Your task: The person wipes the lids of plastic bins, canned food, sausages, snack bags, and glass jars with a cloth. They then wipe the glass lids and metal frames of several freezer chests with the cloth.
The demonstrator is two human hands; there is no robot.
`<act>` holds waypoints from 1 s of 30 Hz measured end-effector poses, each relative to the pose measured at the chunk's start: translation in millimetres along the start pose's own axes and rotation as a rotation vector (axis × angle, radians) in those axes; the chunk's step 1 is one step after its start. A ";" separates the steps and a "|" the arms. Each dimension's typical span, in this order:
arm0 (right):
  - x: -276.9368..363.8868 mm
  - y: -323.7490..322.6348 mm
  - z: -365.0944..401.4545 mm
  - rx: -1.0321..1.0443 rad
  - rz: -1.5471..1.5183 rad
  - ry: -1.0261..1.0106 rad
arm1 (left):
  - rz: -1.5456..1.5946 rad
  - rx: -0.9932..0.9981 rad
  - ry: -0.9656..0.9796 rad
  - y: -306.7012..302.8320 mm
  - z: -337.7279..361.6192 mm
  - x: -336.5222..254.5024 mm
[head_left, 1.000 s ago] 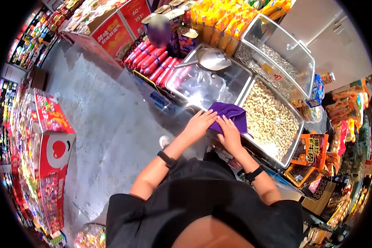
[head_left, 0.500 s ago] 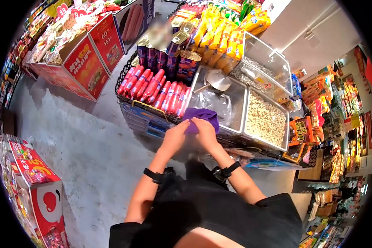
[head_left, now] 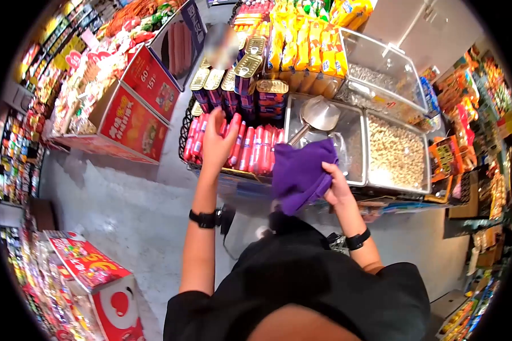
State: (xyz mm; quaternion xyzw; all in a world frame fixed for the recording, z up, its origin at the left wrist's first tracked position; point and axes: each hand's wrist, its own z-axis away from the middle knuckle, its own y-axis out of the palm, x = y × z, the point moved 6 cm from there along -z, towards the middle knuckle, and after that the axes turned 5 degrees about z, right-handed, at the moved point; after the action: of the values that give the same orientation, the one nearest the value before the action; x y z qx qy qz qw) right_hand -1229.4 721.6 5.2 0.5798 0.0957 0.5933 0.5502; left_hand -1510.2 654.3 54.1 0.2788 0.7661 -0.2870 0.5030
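"Purple cloth (head_left: pixel 304 176): where is it, exactly?"

"In front of the person's body, at the near side of the display stand (head_left: pixel 183 136). It hangs in loose folds, overlapping the near edge of the clear bin (head_left: pixel 355 142) in view."

"Which hand has it?"

"The right hand (head_left: pixel 337 184). Thumb and fingers pinch its right-hand edge, with the forearm reaching forward and angled inward. There's a black band (head_left: pixel 357 239) on that wrist."

"And the left hand (head_left: pixel 217 142)?"

"It's off the cloth, reaching nearly straight forward over the red packaged sticks (head_left: pixel 256 149). The fingers point away from the body, slightly bent and partly spread. I can't tell whether they touch or grip a stick. That wrist has a dark band (head_left: pixel 205 219) too."

"What lies around them?"

"Stacked cans (head_left: pixel 247 67) just beyond the red sticks, and yellow packets (head_left: pixel 307 48) farther back. A metal scoop (head_left: pixel 320 113) rests in the clear bin beyond the cloth. Right of that bin is a tray of peanuts (head_left: pixel 395 150)."
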 end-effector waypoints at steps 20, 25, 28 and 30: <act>10.3 16.4 94.0 -0.287 -0.133 -0.856 | 0.487 0.193 -0.027 35.6 -74.3 -5.7; 15.2 138.6 46.6 -0.545 1.036 -0.735 | 0.677 0.464 -0.188 65.9 -6.9 -57.5; 8.7 196.7 21.9 -1.032 2.143 -0.991 | 0.744 0.513 -0.355 71.5 12.5 -70.9; 18.3 199.4 29.5 -1.067 1.944 -1.093 | 0.733 0.513 -0.290 67.0 7.2 -87.1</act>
State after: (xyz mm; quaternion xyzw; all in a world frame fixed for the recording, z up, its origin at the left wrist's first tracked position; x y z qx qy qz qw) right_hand -1308.9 645.0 174.9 0.2852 -0.8708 0.4003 0.0163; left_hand -1428.3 682.6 122.2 0.6033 0.4433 -0.3064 0.5879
